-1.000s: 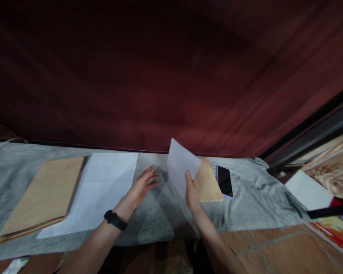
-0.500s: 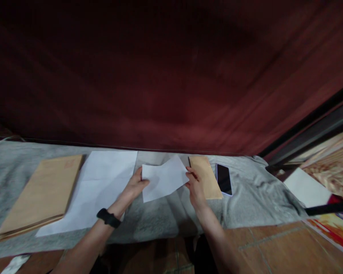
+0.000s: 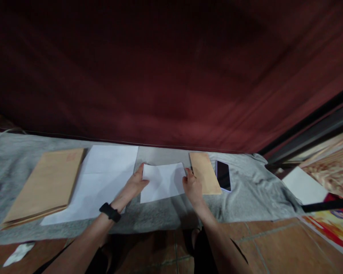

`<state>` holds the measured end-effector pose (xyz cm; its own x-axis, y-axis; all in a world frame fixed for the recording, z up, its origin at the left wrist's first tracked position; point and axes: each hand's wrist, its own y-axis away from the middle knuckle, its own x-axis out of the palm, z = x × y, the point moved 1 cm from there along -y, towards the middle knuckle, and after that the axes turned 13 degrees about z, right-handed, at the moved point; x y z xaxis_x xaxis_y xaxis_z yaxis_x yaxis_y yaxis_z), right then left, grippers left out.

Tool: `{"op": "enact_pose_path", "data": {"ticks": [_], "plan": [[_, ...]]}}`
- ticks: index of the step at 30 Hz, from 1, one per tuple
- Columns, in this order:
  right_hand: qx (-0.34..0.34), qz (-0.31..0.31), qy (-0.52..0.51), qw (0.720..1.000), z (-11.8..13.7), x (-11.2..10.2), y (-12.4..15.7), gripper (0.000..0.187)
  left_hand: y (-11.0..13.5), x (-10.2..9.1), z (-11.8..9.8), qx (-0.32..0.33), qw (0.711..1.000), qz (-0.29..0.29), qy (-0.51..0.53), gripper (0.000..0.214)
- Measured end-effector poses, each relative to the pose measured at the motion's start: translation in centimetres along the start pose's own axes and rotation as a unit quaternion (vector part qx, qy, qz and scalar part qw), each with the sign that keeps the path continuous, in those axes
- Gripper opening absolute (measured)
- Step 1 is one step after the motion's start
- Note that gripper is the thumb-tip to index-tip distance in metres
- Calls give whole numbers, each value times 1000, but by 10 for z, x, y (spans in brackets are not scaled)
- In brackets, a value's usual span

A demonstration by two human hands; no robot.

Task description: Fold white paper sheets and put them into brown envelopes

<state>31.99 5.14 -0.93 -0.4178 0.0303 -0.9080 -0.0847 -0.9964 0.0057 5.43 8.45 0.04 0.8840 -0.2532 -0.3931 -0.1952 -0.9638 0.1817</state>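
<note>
A folded white sheet of paper [image 3: 162, 182] lies nearly flat on the grey cloth [image 3: 246, 198]. My left hand [image 3: 135, 184], with a black band on its wrist, grips the sheet's left edge. The sheet's right edge is pinched by my right hand [image 3: 192, 186]. A small brown envelope [image 3: 205, 173] lies just right of my right hand. A large white sheet [image 3: 100, 182] is spread to the left of my left hand.
A stack of large brown envelopes [image 3: 42, 186] lies at the far left. A dark phone [image 3: 223, 176] rests beside the small envelope. A dark red curtain [image 3: 171, 76] hangs behind. Tiled floor [image 3: 274, 243] shows in front, with a paper scrap [image 3: 17, 254] and coloured printed material [image 3: 331, 224] at right.
My right hand brought the raised sheet down to the cloth. My left hand moved in and took its left edge. Both hands now hold it almost flat.
</note>
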Motion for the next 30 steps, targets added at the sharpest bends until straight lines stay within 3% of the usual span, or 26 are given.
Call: {"op": "enact_pose_path", "data": {"ticks": [3, 5, 8, 10, 16, 20, 24, 28, 30], "plan": [[-26, -29, 39, 998, 6, -2, 1, 46, 0, 0, -2, -15, 1000, 17, -13, 74], [-87, -40, 40, 995, 13, -2, 2, 45, -1, 0, -2, -23, 999, 19, -36, 76], [-184, -10, 8, 983, 27, 6, 4, 44, -1, 1, -2, -27, 997, 24, -65, 79], [-211, 17, -2, 977, 35, 15, 7, 44, -3, 1, -1, -26, 996, 27, -75, 80], [-206, 45, 57, 976, 43, 37, 12, 46, -11, -1, -1, 4, 994, 17, -104, 73], [-196, 38, 63, 978, 40, 39, 11, 47, -8, -2, -8, -43, 983, 1, -178, 68], [-165, 30, 55, 984, 41, 40, 9, 46, 5, 4, -24, -87, 945, -38, -313, 64], [-155, 16, 79, 985, 46, 40, 8, 46, 12, 25, -37, 24, 907, -123, -403, 53], [-153, 18, 89, 984, 48, 40, 7, 46, 9, 43, -36, 92, 906, -99, -402, 50]]}}
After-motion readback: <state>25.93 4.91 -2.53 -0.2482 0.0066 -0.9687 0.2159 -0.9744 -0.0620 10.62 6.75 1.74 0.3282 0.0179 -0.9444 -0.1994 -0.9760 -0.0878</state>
